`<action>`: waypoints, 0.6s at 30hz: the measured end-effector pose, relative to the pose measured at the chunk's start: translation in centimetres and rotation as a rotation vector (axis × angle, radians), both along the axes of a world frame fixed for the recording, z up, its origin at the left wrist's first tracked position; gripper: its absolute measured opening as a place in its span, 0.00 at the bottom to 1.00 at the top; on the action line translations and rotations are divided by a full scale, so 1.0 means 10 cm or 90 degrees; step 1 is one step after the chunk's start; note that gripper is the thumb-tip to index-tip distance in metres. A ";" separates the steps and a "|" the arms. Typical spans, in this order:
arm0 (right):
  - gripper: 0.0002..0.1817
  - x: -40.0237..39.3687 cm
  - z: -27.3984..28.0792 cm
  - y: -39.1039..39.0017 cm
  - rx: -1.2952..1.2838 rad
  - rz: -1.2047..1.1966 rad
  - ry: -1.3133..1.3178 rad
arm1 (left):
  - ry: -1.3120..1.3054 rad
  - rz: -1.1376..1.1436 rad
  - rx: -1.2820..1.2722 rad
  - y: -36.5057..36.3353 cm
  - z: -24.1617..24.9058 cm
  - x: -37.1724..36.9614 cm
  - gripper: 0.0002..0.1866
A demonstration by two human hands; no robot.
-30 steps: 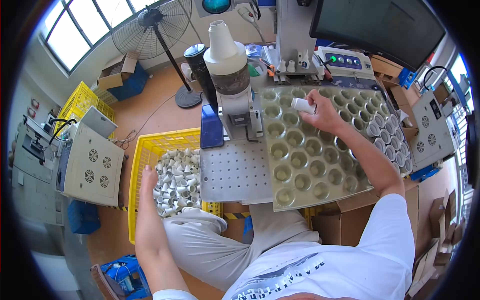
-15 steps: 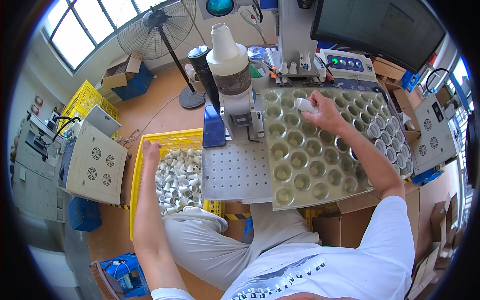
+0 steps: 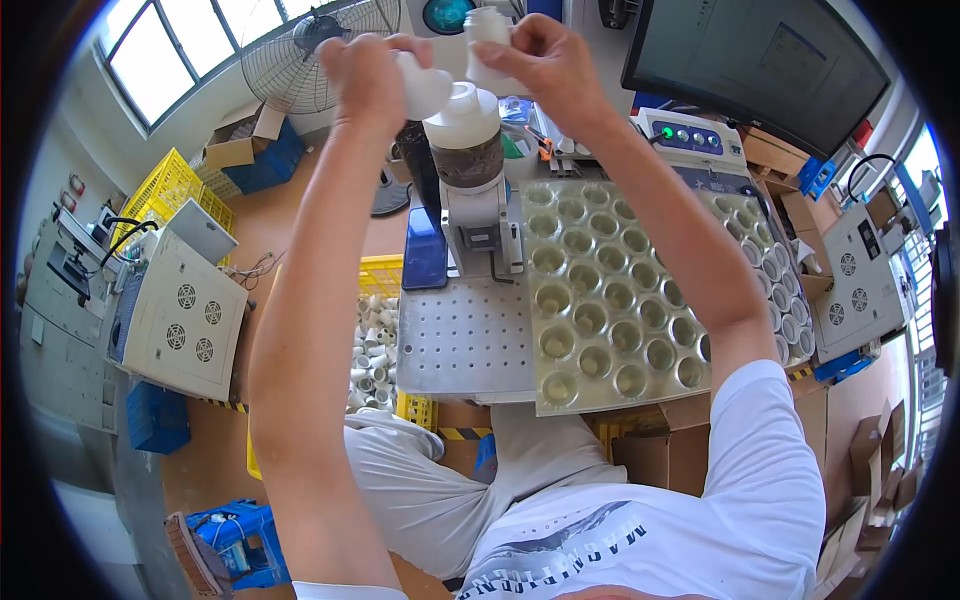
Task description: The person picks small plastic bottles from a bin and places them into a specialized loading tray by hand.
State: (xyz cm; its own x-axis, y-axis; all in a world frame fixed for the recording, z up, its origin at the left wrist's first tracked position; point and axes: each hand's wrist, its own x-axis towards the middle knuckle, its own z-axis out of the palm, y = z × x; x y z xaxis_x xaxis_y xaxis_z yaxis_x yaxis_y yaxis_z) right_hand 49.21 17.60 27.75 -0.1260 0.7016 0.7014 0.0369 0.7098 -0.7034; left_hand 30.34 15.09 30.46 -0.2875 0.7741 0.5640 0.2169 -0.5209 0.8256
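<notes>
Raised above the machine's fixture, my left hand (image 3: 368,80) holds a white plastic part (image 3: 423,88) just left of the fixture's white top (image 3: 465,118). My right hand (image 3: 560,70) grips another white plastic piece (image 3: 487,45) between thumb and fingers, slightly higher and to the right of that top. Nothing sits on the narrow neck of the white top. Right of the fixture lies a clear tray (image 3: 545,400) of round cups, with white parts (image 3: 790,300) standing in its right side.
A yellow crate (image 3: 382,272) of white parts stands left of the perforated metal plate (image 3: 465,345). A phone (image 3: 425,255) lies beside the fixture. Behind are a fan (image 3: 310,60), a monitor (image 3: 755,75) and a control box (image 3: 690,135).
My left hand has risen from the crate to the fixture, now holding a white part. My right hand has moved left from over the tray with its piece. The white cone has left the fixture top.
</notes>
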 end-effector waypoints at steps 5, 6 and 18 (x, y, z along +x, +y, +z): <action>0.19 -0.26 -0.27 -0.13 0.025 -0.077 -0.227 | 0.699 0.485 0.035 -0.37 -0.85 -1.65 0.09; 0.19 -0.21 -0.32 -0.12 0.024 -0.076 -0.225 | 0.726 0.510 -0.025 -0.39 -1.16 -2.06 0.09; 0.26 3.30 -0.92 -0.46 -0.337 -0.499 -0.719 | 0.572 0.338 -0.563 -1.12 -3.91 -3.79 0.18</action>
State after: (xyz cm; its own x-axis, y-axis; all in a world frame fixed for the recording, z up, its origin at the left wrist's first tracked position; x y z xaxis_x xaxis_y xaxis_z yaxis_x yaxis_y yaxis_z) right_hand 82.23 13.01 18.56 0.1050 0.9849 0.1379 0.9756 -0.0751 -0.2065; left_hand -7.55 3.92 -8.69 -0.4608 0.8828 0.0915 0.8565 0.4153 0.3065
